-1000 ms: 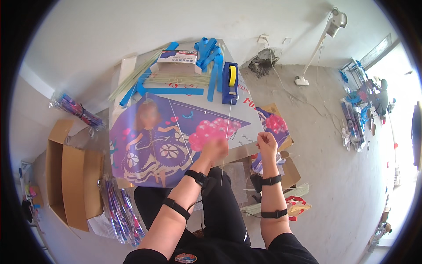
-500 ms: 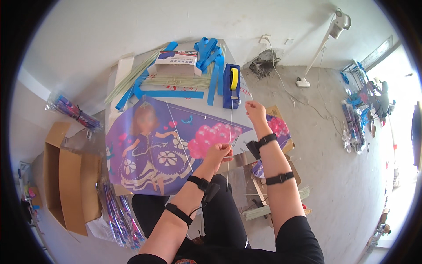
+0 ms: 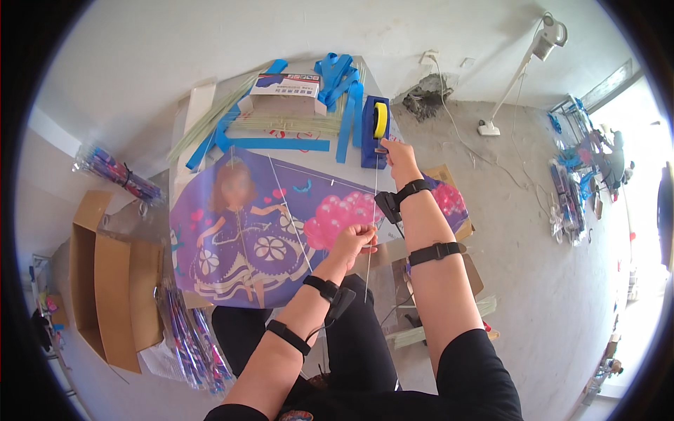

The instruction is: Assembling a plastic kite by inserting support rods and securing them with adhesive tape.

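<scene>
My left hand (image 3: 358, 245) pinches a thin white rod (image 3: 368, 274) that runs up across the sheet toward the tape dispenser. A purple sheet (image 3: 242, 203), printed with a figure in a dress and pink balloons, lies under it and hangs over the table's near edge. A second thin rod (image 3: 289, 210) slants across the sheet. My right hand (image 3: 400, 161) is at the front end of the blue tape dispenser (image 3: 369, 137), thumb and finger closed by its cutting edge. The dispenser carries a yellow roll (image 3: 380, 121). Whatever those right fingers hold is too small to make out.
Blue ribbon (image 3: 281, 146), a bundle of pale rods (image 3: 295, 126) and an opened carton (image 3: 284, 85) lie at the table's back. A cardboard box (image 3: 116, 288) and wrapped bundles (image 3: 188, 337) stand left. A stick vacuum (image 3: 519, 77) leans at the back right wall.
My right hand has moved up and left to the dispenser's front end. My left hand still holds the rod in nearly the same place.
</scene>
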Action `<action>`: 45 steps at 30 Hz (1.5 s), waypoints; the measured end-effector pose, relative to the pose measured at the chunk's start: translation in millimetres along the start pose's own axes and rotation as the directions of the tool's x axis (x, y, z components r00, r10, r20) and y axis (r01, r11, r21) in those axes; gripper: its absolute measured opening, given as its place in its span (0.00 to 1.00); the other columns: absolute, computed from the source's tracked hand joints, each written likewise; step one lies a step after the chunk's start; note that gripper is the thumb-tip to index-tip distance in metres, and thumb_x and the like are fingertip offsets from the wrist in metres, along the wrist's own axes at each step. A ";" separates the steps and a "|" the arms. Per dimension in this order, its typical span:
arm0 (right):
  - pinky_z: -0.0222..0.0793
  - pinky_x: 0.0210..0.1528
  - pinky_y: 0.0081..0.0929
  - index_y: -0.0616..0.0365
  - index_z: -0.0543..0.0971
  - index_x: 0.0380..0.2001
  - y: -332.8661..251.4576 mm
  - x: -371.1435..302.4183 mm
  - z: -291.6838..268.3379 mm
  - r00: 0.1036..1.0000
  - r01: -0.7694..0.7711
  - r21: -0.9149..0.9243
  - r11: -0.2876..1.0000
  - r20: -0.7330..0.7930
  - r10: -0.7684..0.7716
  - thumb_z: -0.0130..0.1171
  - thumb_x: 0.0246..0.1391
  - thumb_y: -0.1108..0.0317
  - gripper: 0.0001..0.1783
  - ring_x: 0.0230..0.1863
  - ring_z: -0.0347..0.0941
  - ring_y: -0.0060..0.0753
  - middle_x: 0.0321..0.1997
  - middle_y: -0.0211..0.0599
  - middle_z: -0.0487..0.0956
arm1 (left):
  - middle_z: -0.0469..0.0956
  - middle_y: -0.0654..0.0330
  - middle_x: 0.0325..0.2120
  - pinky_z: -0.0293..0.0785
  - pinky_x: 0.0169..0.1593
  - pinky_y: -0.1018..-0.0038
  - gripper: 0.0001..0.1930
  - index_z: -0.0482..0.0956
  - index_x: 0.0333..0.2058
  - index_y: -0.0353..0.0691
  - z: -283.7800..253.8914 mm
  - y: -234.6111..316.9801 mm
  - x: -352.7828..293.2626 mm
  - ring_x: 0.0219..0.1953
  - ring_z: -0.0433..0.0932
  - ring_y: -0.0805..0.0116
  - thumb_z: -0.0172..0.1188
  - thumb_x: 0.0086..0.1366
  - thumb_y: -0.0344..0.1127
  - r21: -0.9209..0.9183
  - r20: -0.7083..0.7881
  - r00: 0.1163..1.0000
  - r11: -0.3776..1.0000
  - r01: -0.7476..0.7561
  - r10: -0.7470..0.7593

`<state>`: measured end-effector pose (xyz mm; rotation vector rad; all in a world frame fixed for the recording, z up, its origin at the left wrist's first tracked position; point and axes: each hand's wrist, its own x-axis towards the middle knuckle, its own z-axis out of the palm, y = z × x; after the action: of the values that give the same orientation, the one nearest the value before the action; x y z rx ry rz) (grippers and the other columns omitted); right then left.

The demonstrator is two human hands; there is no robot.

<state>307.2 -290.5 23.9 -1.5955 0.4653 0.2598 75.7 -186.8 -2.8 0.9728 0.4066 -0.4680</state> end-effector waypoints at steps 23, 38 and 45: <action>0.57 0.33 0.15 0.58 0.76 0.26 162.5 -331.9 -88.5 0.990 -0.128 0.242 0.962 0.091 0.109 0.61 0.56 0.67 0.08 0.27 0.63 0.15 0.24 0.21 0.71 | 0.79 0.63 0.31 0.81 0.41 0.71 0.07 0.78 0.41 0.37 3.3 -2.1 13.1 0.34 0.79 0.72 0.58 0.65 0.31 -0.039 -0.011 1.000 0.999 -0.015 0.015; 0.58 0.31 0.13 0.58 0.77 0.28 157.6 -336.6 -106.6 0.994 -0.014 0.303 0.953 0.103 -0.018 0.61 0.56 0.72 0.04 0.28 0.64 0.11 0.26 0.19 0.72 | 0.77 0.64 0.27 0.79 0.35 0.74 0.05 0.77 0.36 0.39 -57.5 26.7 -50.6 0.30 0.77 0.74 0.58 0.65 0.33 0.079 -0.170 0.982 0.995 -0.065 0.078; 0.58 0.33 0.12 0.60 0.75 0.29 149.2 -334.3 -111.1 0.991 -0.027 0.297 0.954 0.133 -0.014 0.60 0.57 0.71 0.05 0.29 0.63 0.11 0.27 0.20 0.72 | 0.78 0.63 0.28 0.78 0.34 0.75 0.07 0.77 0.38 0.38 -182.6 45.5 -53.9 0.30 0.78 0.72 0.59 0.63 0.33 0.259 -0.576 0.794 0.965 -0.046 0.192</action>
<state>-68.8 -358.3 46.0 -1.2725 0.3860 0.2850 34.3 1.7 -35.1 1.3695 0.8710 -0.0735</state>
